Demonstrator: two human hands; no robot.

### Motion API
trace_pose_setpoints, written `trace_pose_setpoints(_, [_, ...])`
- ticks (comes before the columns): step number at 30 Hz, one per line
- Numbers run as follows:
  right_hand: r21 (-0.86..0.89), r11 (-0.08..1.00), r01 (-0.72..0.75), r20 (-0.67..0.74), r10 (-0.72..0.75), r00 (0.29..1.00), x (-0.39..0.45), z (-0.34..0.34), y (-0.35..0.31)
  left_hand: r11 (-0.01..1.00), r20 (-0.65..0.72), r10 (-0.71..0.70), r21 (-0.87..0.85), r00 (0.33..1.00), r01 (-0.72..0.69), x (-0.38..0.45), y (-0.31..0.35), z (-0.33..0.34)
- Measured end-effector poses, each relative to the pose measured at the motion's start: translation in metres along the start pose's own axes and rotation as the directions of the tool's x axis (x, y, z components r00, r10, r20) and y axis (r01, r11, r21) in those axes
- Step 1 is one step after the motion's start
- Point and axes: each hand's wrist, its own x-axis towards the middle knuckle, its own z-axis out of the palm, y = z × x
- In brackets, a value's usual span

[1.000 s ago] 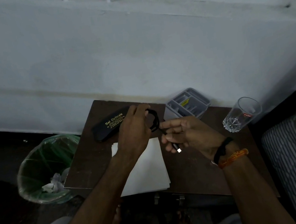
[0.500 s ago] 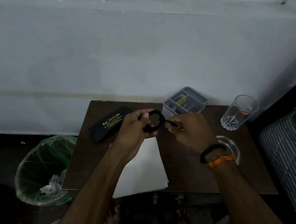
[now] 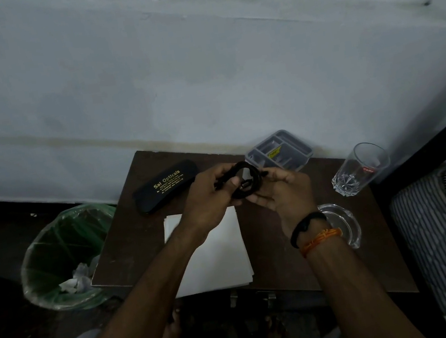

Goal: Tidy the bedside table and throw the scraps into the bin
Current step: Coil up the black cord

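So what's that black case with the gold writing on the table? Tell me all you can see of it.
The black case is long with rounded ends, like a spectacle case, with a matte, dark surface. Gold lettering on top reads "Sai Opticals", with smaller lines below too fine to read. It appears shut and lies flat at an angle on the brown table, near the back left corner. Its right end sits close to the left hand; whether they touch I cannot tell.

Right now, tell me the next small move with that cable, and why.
Probably tuck the loose end in and set the coiled cable down near the grey tray. Both hands hold it above the table as a neat loop, so winding looks nearly finished, and it isn't a scrap for the bin.
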Motion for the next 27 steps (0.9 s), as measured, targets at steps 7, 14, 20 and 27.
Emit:
trace_pose_setpoints(7, [-0.088,0.996,0.02,0.041,-0.016,0.999,0.004,-0.007,0.001,0.996,0.015,-0.011,0.091,1.0,0.009,0.0,0.004,-0.003])
trace_pose_setpoints(14, [-0.024,0.986,0.166,0.09,-0.163,0.982,0.006,-0.008,-0.005,0.966,0.107,-0.082,-0.236,0.991,0.105,0.001,0.011,-0.006])
trace_pose_setpoints(20, [0.007,0.992,0.129,0.202,-0.128,0.971,0.008,-0.012,-0.006,0.951,0.085,-0.056,-0.3,0.995,0.079,-0.002,0.011,-0.008])
trace_pose_setpoints(27, [0.047,0.99,0.131,0.289,-0.138,0.947,0.006,-0.004,-0.009,0.916,-0.056,-0.088,-0.396,0.995,0.059,-0.002,0.012,-0.002])
